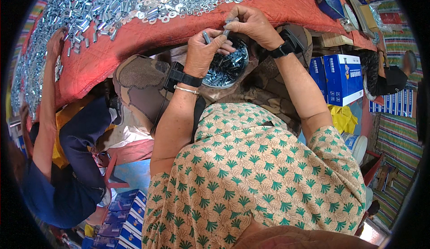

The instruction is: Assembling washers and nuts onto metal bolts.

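My left hand [200, 52] is closed, with a short grey metal sleeve [206, 37] standing up out of its fingers. Between the fingertips of both hands is a second small metal piece [226, 32], probably another sleeve; the fingers partly cover it. My right hand [251, 24] pinches this piece from above with thumb and forefinger. Just below the hands, a round metal bowl [219, 87] full of shiny small metal parts [226, 68] rests between my knees. Ahead of them lies the edge of a red quilted cloth [183, 32].
Heaped metal sleeves [96, 5] and flat washers [168, 7] cover the cloth's far part. At left, another person's hand [56, 43] touches the heap. Blue-and-white boxes [342, 80] stand at right, by a yellow bag [344, 119]; more boxes [121, 217] are at lower left.
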